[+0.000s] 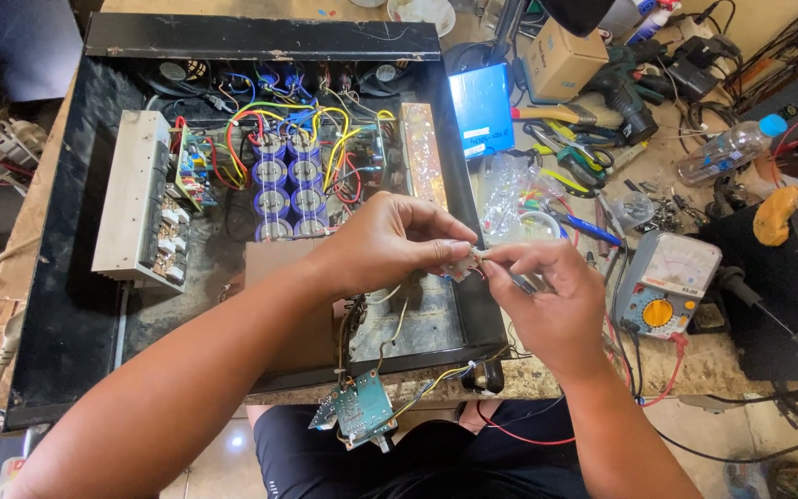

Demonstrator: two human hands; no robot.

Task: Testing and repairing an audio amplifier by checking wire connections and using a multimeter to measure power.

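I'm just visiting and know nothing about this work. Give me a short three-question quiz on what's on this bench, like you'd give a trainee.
1. True or false: both hands hold one small part together above the open chassis.
2. Which lies right of the right hand? A) a meter B) a kettle C) a hammer
3. Fill in: a small green ____ hangs on wires at the bench's near edge.

Key:
1. True: the left hand and right hand pinch a small part between their fingertips.
2. A: the meter with an orange dial.
3. Circuit board.
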